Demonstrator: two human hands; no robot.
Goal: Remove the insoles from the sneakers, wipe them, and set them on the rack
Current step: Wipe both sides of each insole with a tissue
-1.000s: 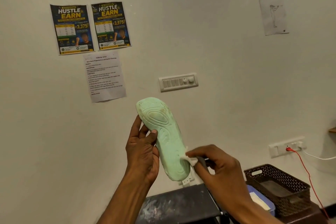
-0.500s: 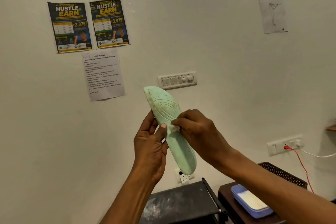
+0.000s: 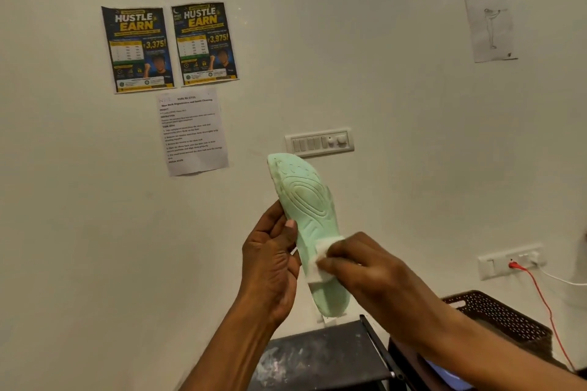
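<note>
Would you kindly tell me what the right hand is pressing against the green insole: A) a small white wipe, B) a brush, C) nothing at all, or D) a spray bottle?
A: the right hand holds a small white wipe against the lower half of the insole, which the left hand grips by its edge.

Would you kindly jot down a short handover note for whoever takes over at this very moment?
Left hand: holds the green insole nearly upright by its edge.
Right hand: pinches a white wipe against the insole's lower half.
Done: this insole is out of its sneaker.
To do: finish wiping, then set it on the rack, possibly the dark shelf below. No sneakers in view.
</note>
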